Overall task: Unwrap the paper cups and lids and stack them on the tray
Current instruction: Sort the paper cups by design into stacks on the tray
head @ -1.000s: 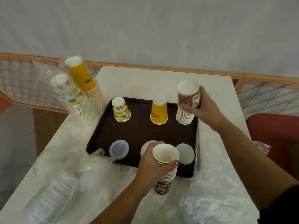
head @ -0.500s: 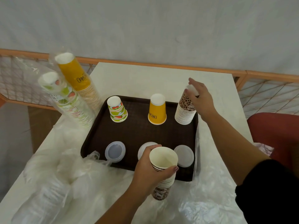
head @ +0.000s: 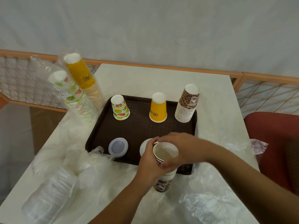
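Cups in nested leopard stack at tray near edge: light, crushable; left hand grips sides, right hand pinches top rim.

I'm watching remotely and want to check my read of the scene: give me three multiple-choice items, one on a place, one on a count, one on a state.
1. Where does the leopard-print cup stack stand?
A. tray's far right corner
B. tray's near left corner
C. off the tray

2. How many upside-down cups or stacks stand on the tray?
A. one
B. three
C. five

3. How is the held cup stack oriented?
A. mouth down
B. lying flat
C. mouth up

Answers: 1 A, it stands at the far right corner. 2 B, fruit-print cup, yellow cup, leopard-print stack. 3 C, its open mouth shows between the left hand and right hand.
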A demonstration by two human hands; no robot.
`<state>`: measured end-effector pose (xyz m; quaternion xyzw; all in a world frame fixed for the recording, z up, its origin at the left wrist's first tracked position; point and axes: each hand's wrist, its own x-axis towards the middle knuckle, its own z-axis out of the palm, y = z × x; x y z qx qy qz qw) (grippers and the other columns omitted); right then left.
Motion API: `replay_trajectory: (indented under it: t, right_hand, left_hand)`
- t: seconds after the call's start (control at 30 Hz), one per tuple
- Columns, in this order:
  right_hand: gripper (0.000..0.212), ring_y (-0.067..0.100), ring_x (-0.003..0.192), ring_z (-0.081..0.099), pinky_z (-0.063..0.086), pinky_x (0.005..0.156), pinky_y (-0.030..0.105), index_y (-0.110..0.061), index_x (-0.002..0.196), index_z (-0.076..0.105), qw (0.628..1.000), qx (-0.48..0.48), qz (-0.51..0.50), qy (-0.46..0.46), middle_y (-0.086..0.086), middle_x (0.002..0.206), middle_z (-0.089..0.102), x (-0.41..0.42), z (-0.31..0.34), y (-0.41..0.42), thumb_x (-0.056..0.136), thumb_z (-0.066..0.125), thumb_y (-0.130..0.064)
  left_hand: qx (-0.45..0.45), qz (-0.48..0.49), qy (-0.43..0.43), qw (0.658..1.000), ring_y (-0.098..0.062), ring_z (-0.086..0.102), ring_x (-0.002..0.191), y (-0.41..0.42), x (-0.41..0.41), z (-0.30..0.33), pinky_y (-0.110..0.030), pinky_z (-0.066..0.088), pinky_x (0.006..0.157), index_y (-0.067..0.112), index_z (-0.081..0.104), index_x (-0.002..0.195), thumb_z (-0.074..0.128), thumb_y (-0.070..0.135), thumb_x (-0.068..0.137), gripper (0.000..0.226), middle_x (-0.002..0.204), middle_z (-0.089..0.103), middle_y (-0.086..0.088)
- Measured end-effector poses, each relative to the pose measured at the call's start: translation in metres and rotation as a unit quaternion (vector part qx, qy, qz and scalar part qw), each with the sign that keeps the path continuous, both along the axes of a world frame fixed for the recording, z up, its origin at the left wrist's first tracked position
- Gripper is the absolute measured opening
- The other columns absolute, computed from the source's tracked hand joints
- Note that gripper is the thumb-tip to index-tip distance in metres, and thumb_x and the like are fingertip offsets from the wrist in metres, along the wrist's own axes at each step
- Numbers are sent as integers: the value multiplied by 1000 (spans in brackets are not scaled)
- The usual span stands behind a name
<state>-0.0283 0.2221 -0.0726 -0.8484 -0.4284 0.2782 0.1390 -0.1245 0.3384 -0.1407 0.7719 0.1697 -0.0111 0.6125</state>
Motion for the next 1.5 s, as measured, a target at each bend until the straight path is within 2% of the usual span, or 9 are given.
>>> replay_trajectory:
  t: [0.17,0.37,0.6,0.73,0.93,1.13,1.33,1.4,1.5]
  right_hand:
    - [69,7,113,48,41,96,21,-31,135,44,999,11,-39,-21,-9,130,52,-10,-5,-2,76,71,-51]
    - [73,10,114,46,46,96,27,-46,136,31,996,67,-65,10,-8,128,42,4,12,-22,76,72,-38]
    - [79,13,117,44,46,98,32,-43,130,34,999,-43,-1,-13,-8,128,40,35,3,-46,68,81,-26]
    - [80,8,114,43,39,100,25,-36,127,39,997,65,-36,-37,-13,125,41,39,-12,-36,62,86,-32]
    - [78,13,119,48,42,97,29,-20,132,39,858,405,-313,-33,-1,130,51,96,-4,-23,67,83,-22]
    - [71,8,111,51,46,95,32,-25,131,39,770,477,-422,43,-7,121,52,132,-20,-17,73,79,-15]
    - [64,12,115,49,43,92,26,-25,139,40,817,398,-397,-130,-2,133,53,138,-40,-11,83,71,-26]
    - [54,18,125,45,41,103,36,-20,141,43,847,339,-370,-175,2,140,46,140,-48,-11,91,61,-24]
    - [61,26,144,20,14,114,58,-26,147,29,876,218,-363,-233,0,151,34,138,-46,-10,93,57,-31]
  left_hand:
    - [46,-12,-3,999,-2,47,108,-7,0,6,-12,42,88,31,33,131,88,22,59,92,116,46,17]
    - [-1,-11,-21,1000,16,53,94,-5,-2,6,-2,44,73,32,39,121,88,16,60,80,106,50,24]
    - [11,-6,-26,1000,0,52,107,-5,0,-1,-6,45,79,32,42,122,88,23,61,77,114,50,24]
    - [30,2,-32,999,-2,52,107,-3,-1,-5,-10,46,83,29,45,122,89,25,60,77,113,52,24]
    - [33,-7,-16,999,10,48,105,0,-1,-10,-19,51,87,31,42,127,88,26,60,82,105,48,38]
    - [29,-11,-14,999,15,44,106,-1,1,-8,-7,47,81,33,39,126,88,24,60,83,104,44,44]
    - [25,-5,-20,999,12,48,105,-1,-2,-11,-9,46,83,31,41,124,90,22,57,82,109,52,26]
    - [27,-3,-21,999,10,49,105,0,-1,-11,-11,46,85,31,42,123,90,21,57,82,108,53,28]
    - [31,-13,-23,999,11,47,107,0,-1,-9,-14,47,88,30,41,126,90,21,57,85,107,48,39]
